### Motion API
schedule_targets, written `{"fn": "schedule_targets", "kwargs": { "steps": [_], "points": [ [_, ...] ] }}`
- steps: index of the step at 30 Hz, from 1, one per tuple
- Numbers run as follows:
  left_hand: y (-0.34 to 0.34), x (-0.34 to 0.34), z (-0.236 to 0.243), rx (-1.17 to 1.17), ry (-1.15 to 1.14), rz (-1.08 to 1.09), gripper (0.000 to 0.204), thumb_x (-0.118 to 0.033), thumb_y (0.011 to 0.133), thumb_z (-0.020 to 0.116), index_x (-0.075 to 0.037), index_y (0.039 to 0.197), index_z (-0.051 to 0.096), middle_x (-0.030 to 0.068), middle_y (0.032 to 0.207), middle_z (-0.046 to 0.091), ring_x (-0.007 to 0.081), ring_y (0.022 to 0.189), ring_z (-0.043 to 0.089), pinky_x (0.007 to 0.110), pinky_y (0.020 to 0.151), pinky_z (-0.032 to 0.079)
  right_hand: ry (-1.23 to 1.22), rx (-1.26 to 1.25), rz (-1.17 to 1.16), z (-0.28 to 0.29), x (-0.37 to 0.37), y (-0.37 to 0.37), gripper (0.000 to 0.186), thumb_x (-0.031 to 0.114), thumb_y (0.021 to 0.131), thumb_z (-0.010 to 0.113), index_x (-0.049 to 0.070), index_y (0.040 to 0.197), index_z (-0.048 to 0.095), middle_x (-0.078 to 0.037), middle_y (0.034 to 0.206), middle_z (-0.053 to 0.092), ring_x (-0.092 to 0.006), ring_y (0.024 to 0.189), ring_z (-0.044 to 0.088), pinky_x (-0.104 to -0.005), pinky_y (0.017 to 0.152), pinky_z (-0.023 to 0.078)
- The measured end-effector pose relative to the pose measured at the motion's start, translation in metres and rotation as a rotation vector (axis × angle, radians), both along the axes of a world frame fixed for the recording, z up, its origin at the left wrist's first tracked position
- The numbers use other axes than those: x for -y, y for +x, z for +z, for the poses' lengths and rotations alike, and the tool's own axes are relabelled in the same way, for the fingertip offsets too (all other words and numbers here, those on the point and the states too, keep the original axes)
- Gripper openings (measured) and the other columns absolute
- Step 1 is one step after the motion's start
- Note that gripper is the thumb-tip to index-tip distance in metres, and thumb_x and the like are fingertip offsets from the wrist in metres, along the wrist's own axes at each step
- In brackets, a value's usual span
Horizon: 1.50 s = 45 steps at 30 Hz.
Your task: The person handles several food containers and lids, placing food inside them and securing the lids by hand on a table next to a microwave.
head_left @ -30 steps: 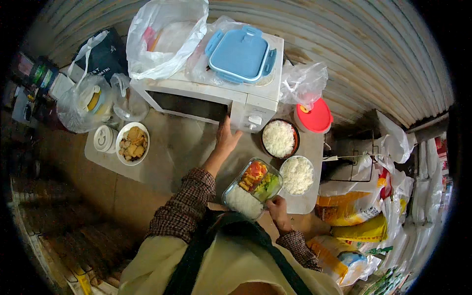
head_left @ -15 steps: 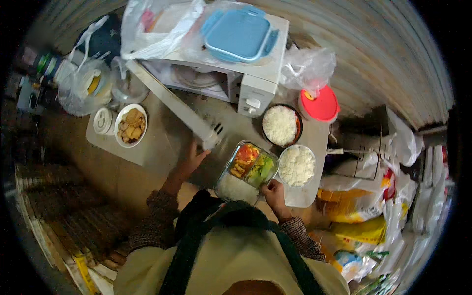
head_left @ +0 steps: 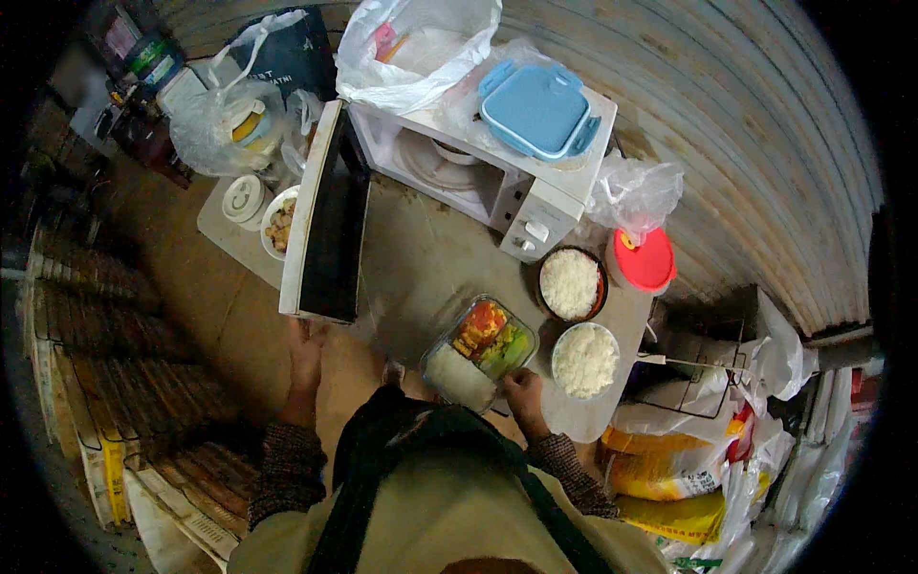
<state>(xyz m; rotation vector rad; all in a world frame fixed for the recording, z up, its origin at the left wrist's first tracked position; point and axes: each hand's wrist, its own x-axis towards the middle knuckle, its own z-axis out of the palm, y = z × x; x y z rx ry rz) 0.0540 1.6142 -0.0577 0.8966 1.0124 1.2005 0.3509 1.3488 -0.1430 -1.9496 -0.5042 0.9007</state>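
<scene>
My left hand [head_left: 306, 349] is at the outer end of the white microwave door [head_left: 327, 210], fingers against its edge and partly hidden behind it. The door stands wide open. Inside the microwave [head_left: 553, 199] are a turntable and part of a bowl [head_left: 454, 151]. With fingers closed, my right hand [head_left: 523, 392] grips the near right corner of a rectangular glass lunch box [head_left: 429, 365] close to my body. White rice fills one section; a red-and-yellow dish and green vegetables lie in the others.
Two bowls of rice [head_left: 571, 284] [head_left: 585, 361] and a red-lidded tub [head_left: 644, 260] stand at right. A blue lid [head_left: 535, 107] and plastic bag [head_left: 411, 57] top the microwave. Behind the door, a bowl of brown food [head_left: 278, 228] shows partly beside a white-lidded jar [head_left: 245, 199].
My left hand has swung the microwave door farther open to the left. The door now partly covers the bowl of brown food. My right hand stays on the lunch box. The view has shifted.
</scene>
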Motion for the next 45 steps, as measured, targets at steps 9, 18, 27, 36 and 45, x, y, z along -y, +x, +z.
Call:
{"fn": "schedule_targets", "kwargs": {
  "steps": [9,18,27,36,45],
  "points": [
    [0.197,-0.012,0.070,-0.056,0.043,-0.526,0.035,-0.018,0.084,0.051,-0.001,0.112,0.043,0.0091,0.101,0.051,0.0166,0.092,0.051,0.029,0.083,0.041,0.109,-0.204,-0.138,0.061,-0.001,-0.017,0.015,0.008,0.069,0.053,-0.008,0.068,0.054,-0.011,0.058,0.055,-0.0157,0.053,0.053,-0.0277,0.051,0.044],
    [0.354,-0.190,0.000,0.248,-0.322,-0.484,0.032,-0.023,0.084,0.044,-0.005,0.110,0.042,0.0126,0.097,0.052,0.0257,0.083,0.056,0.044,0.068,0.050,0.014,-0.114,-0.439,0.101,0.006,-0.070,0.010,0.008,0.073,0.059,-0.001,0.071,0.054,-0.005,0.063,0.054,-0.0139,0.056,0.052,-0.0264,0.050,0.042],
    [0.357,-0.212,-0.028,0.350,-0.357,-0.484,0.034,-0.012,0.081,0.043,-0.002,0.113,0.041,0.0160,0.108,0.049,0.0350,0.091,0.053,0.053,0.071,0.049,0.211,-0.048,-0.725,0.100,0.039,-0.130,0.019,0.011,0.078,0.054,-0.008,0.078,0.054,-0.007,0.067,0.056,-0.0130,0.056,0.052,-0.0249,0.051,0.041],
    [0.249,-0.077,-0.003,0.308,-0.326,-0.418,0.046,-0.002,0.070,0.044,0.005,0.114,0.037,0.0203,0.110,0.046,0.0349,0.091,0.053,0.046,0.067,0.053,0.143,0.131,-0.787,0.062,0.125,-0.132,0.018,0.008,0.079,0.054,-0.009,0.081,0.056,-0.009,0.070,0.058,-0.0139,0.057,0.054,-0.0263,0.048,0.045],
    [0.180,0.091,-0.024,0.064,-0.592,-0.726,0.044,-0.015,0.075,0.050,0.000,0.116,0.039,0.0199,0.103,0.052,0.0334,0.085,0.057,0.043,0.067,0.053,0.217,0.065,-0.716,0.153,0.165,-0.086,0.017,0.012,0.079,0.054,-0.005,0.081,0.056,-0.005,0.070,0.057,-0.0108,0.057,0.051,-0.0232,0.049,0.040]
  ]
}}
